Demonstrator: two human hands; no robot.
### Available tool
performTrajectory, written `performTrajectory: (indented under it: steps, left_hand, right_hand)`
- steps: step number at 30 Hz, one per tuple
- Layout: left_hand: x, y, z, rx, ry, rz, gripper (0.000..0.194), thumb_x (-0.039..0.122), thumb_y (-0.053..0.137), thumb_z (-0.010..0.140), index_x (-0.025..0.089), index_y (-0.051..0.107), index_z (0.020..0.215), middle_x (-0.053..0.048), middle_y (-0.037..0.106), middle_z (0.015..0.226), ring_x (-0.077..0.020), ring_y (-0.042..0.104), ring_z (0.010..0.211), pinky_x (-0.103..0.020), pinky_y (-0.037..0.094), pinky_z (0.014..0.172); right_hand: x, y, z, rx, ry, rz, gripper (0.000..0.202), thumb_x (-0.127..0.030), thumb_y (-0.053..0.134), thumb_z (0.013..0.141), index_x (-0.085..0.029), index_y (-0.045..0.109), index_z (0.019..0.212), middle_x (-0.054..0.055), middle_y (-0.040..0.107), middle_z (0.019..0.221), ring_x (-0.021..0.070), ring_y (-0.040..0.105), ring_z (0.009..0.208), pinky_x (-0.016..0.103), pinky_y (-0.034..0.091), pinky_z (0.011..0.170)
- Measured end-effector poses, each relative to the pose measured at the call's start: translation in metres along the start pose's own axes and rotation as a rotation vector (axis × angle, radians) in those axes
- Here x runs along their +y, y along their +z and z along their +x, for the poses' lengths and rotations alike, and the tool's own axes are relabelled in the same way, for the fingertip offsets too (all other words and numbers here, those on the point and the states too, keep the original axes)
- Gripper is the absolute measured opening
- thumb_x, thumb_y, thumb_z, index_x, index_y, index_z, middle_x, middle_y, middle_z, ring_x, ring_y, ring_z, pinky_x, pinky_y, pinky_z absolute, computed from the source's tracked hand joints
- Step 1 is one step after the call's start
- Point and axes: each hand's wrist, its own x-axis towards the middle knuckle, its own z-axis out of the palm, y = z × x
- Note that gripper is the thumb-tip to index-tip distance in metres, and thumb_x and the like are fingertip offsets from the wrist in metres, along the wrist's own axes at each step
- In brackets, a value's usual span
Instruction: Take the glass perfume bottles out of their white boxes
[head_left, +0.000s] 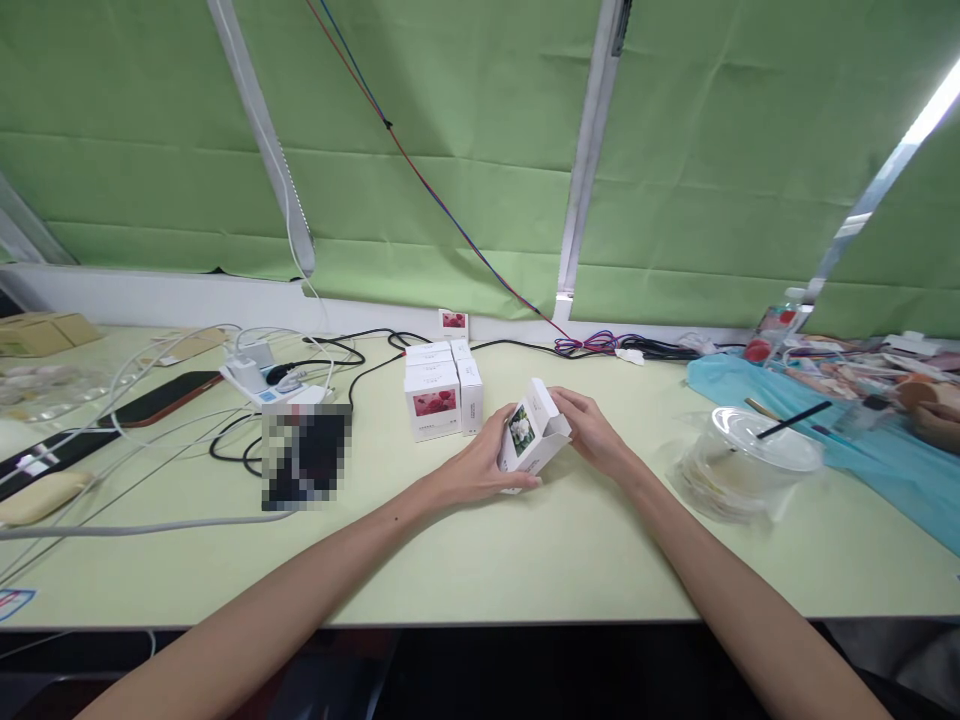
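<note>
A small white carton (531, 445) with a picture of white flowers and green leaves is tilted between my hands, just above or on the table; its flap end stands open. My left hand (480, 460) grips it from the left, thumb along the lower edge. At the carton's open end, my right hand (591, 430) has bent fingers against the flaps; what the fingertips pinch is partly hidden. Behind and to the left, several white boxes (436, 411) with red flower pictures stand in a block. One more white box (454, 325) rises behind them.
On the right are a lidded plastic tub with a black straw (765, 440), a blue cloth (862, 480) and a clear bottle (780, 325). A power strip (277, 385), tangled cables and a pixelated dark area lie left. Green blinds (480, 130) hang behind the table (495, 570).
</note>
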Motion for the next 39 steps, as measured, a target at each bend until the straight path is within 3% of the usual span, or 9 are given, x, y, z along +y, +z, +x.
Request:
performTrajectory:
  steps: [6, 11, 18, 28, 34, 39]
  left_hand:
    - [0.003, -0.001, 0.001, 0.022, 0.034, -0.043, 0.089, 0.046, 0.076, 0.08, 0.027, 0.027, 0.152, -0.015, 0.039, 0.155, -0.0303, 0.041, 0.142, -0.051, 0.036, 0.117]
    - [-0.001, 0.0, 0.001, 0.045, 0.043, -0.108, 0.076, 0.042, 0.064, 0.09, 0.029, 0.022, 0.152, -0.016, 0.037, 0.156, -0.0291, 0.04, 0.144, -0.05, 0.042, 0.114]
    - [-0.004, -0.003, 0.002, 0.079, 0.056, -0.078, 0.074, 0.044, 0.058, 0.093, 0.028, 0.015, 0.152, -0.018, 0.038, 0.153, -0.0304, 0.042, 0.141, -0.051, 0.048, 0.109]
    - [-0.008, -0.002, 0.003, 0.275, 0.111, -0.011, 0.071, 0.041, 0.055, 0.096, 0.031, 0.013, 0.152, -0.017, 0.039, 0.145, -0.0265, 0.054, 0.128, -0.048, 0.051, 0.104]
    - [-0.01, -0.002, 0.005, 0.34, 0.162, 0.034, 0.067, 0.039, 0.052, 0.098, 0.03, 0.014, 0.153, -0.017, 0.041, 0.148, -0.0269, 0.049, 0.134, -0.051, 0.047, 0.109]
    - [-0.015, -0.003, 0.006, 0.323, 0.231, 0.117, 0.057, 0.033, 0.046, 0.101, 0.032, 0.022, 0.152, -0.013, 0.046, 0.145, -0.0244, 0.051, 0.131, -0.048, 0.048, 0.108]
  right_hand:
    - [0.0, -0.001, 0.001, -0.034, -0.014, 0.134, 0.04, -0.051, 0.076, 0.075, -0.021, 0.066, 0.099, 0.0, 0.063, 0.077, 0.0151, 0.059, 0.064, 0.028, 0.047, 0.056]
    - [0.001, -0.002, 0.002, -0.021, -0.049, 0.135, 0.042, -0.049, 0.076, 0.076, -0.022, 0.062, 0.105, 0.0, 0.063, 0.076, 0.0154, 0.06, 0.064, 0.03, 0.05, 0.06]
    - [0.004, -0.002, 0.004, 0.005, -0.105, 0.078, 0.049, -0.051, 0.075, 0.077, -0.024, 0.059, 0.113, 0.0, 0.062, 0.09, 0.0135, 0.062, 0.064, 0.031, 0.051, 0.061]
    - [0.005, -0.003, 0.004, 0.053, -0.155, -0.091, 0.051, -0.056, 0.07, 0.08, -0.023, 0.057, 0.117, 0.007, 0.061, 0.115, 0.0108, 0.063, 0.064, 0.029, 0.05, 0.058]
    - [0.007, -0.003, 0.006, 0.102, -0.185, -0.153, 0.051, -0.056, 0.069, 0.081, -0.022, 0.055, 0.117, 0.006, 0.06, 0.112, 0.0103, 0.062, 0.059, 0.029, 0.049, 0.054]
    - [0.009, -0.003, 0.007, 0.131, -0.234, -0.188, 0.048, -0.057, 0.067, 0.083, -0.021, 0.055, 0.112, 0.004, 0.061, 0.104, 0.0098, 0.061, 0.054, 0.029, 0.048, 0.052]
